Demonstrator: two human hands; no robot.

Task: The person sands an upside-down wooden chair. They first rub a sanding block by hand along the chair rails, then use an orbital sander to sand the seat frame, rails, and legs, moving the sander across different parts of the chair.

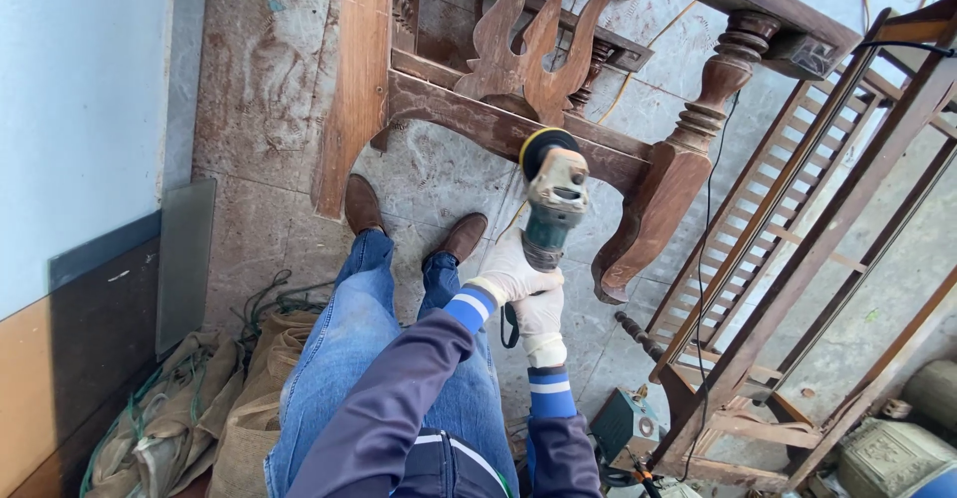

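An angle grinder [554, 199] is gripped by both gloved hands, the left hand [510, 274] closed around its body and the right hand [540, 317] wrapped just below it. The grinder's disc end is pressed against the lower rail of a carved wooden furniture frame [498, 124] lying on the tiled floor [439, 174]. Brown shoes [362, 204] are planted near that rail. A slatted wooden frame [797, 249] is leaned at the right, and burlap sacks [189, 398] are heaped at the lower left.
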